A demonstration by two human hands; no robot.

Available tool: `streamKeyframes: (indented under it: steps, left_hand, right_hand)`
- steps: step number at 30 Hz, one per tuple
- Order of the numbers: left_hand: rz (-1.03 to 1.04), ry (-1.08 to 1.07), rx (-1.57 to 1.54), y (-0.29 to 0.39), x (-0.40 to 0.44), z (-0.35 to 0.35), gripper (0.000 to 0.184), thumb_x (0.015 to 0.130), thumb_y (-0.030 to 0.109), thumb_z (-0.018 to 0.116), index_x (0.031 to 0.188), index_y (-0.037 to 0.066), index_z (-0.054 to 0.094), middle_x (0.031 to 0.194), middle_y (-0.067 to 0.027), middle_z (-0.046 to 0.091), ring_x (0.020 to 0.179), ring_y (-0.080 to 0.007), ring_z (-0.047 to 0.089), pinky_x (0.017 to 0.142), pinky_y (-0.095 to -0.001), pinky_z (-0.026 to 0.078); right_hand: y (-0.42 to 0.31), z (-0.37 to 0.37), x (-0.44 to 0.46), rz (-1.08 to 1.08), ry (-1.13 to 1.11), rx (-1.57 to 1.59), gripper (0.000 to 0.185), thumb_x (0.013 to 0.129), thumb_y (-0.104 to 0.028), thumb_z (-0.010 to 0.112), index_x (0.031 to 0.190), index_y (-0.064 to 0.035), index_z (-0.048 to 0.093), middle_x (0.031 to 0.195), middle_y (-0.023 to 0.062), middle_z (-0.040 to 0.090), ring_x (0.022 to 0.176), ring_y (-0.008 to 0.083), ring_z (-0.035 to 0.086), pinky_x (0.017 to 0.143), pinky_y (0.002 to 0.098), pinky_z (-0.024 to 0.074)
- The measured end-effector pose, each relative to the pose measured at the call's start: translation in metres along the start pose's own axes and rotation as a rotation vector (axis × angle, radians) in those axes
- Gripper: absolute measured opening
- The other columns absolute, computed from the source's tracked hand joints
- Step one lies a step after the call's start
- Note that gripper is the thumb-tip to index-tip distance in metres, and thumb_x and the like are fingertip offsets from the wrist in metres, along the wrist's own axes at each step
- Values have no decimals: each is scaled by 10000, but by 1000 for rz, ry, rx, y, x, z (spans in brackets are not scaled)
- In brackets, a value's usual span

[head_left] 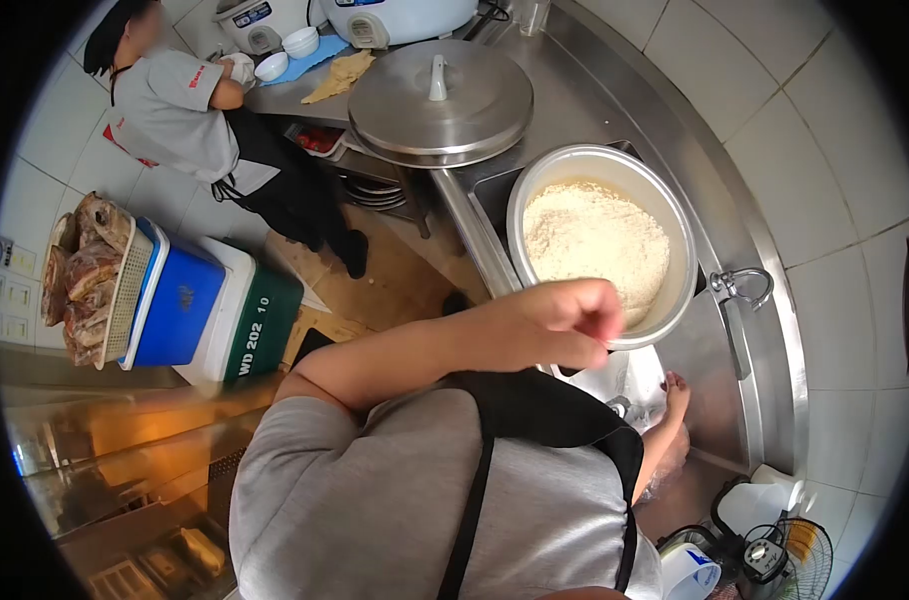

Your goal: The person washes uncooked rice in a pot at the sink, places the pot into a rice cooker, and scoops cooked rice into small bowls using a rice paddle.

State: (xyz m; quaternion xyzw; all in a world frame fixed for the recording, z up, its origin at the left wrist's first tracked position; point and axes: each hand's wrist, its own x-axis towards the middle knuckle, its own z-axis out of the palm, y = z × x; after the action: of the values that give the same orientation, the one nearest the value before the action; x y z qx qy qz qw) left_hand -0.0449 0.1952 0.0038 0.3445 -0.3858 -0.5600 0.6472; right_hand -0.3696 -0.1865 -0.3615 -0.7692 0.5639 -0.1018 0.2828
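My left hand (pixel 583 322) hangs over the near rim of a large metal pot (pixel 520 225). Its fingers are loosely bent, slightly blurred, with the thumb apart and no object visible between them. Inside the pot is a heap of pale, rice-like grains (pixel 595 240). Lower down, my right hand (pixel 679 393) is out over the sink (pixel 710 420), beside the pot, with its fingers partly apart. I see nothing held there, though the palm is hidden. Splashing water (pixel 660 485) shows near my right forearm.
A broad metal lid (pixel 405 110) rests on the counter behind the pot. A curved metal fixture (pixel 743 285) stands right of it. Another person (pixel 190 110) works at the back left, near stacked containers (pixel 180 300). A fan (pixel 775 560) is at lower right.
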Motion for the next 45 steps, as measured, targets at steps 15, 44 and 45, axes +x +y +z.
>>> streamKeyframes:
  steps: [15, 44, 45]
  left_hand:
    - [-30, 674, 288, -75, 14, -174, 170, 875, 131, 475, 1021, 46, 496, 646, -18, 489, 576, -108, 496, 588, -238, 439]
    - [-407, 772, 719, -178, 110, -320, 493, 798, 280, 570, 1044, -101, 377, 964, -323, 563, 927, -415, 572, 795, -421, 459]
    - [-409, 775, 732, -180, 111, -322, 491, 800, 278, 568, 1043, -102, 377, 964, -323, 564, 927, -413, 573, 796, -420, 460]
  right_hand:
    - [-108, -9, 75, -37, 371, 72, 525, 717, -296, 702, 1192, -150, 534, 1172, 240, 411, 1081, 375, 442, 939, 417, 371]
    - [-184, 42, 52, 250, 396, 78, 488, 922, -409, 362, 1130, 5, 517, 1093, 231, 570, 996, 395, 534, 829, 422, 422]
    - [-185, 43, 52, 263, 401, 67, 487, 922, -410, 362, 1131, 0, 519, 1094, 231, 570, 996, 394, 534, 830, 422, 422]
